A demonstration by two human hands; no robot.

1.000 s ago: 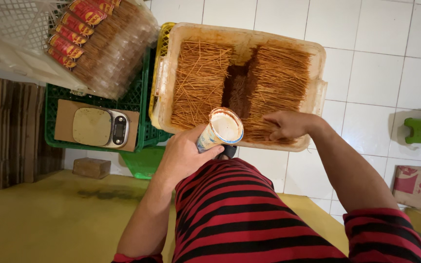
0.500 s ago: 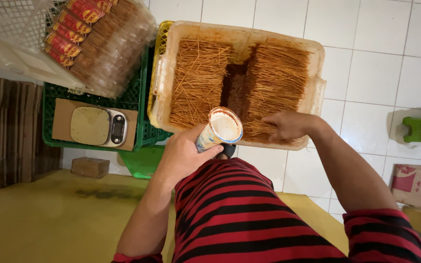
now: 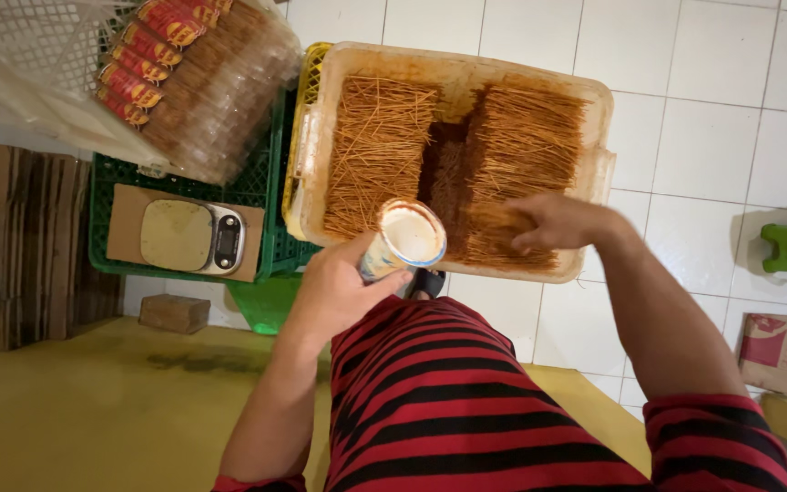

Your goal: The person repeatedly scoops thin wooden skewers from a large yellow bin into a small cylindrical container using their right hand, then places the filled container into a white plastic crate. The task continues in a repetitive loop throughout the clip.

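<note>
My left hand point(image 3: 339, 287) is closed around a paper cup point(image 3: 407, 239) with a pale inside and a brown-stained rim, held tilted just in front of a clear plastic tub point(image 3: 466, 62). The tub holds two heaps of thin brown sticks point(image 3: 380, 146) with a darker gap between them. My right hand point(image 3: 557, 221) is inside the tub at its near right side. Its fingers are curled down, pinching a small bunch of sticks on the right heap. The hand is slightly blurred.
The tub rests on a yellow crate point(image 3: 307, 82). Left of it a green crate point(image 3: 261, 187) carries a kitchen scale point(image 3: 191, 237) on cardboard. Wrapped stick bundles point(image 3: 202, 82) lie above. A cardboard box point(image 3: 776, 351) and a green stool point(image 3: 785, 248) stand on the white tiles at right.
My right hand has moved from the tub's near edge a little farther in over the right heap. The cup in my left hand has shifted slightly left.
</note>
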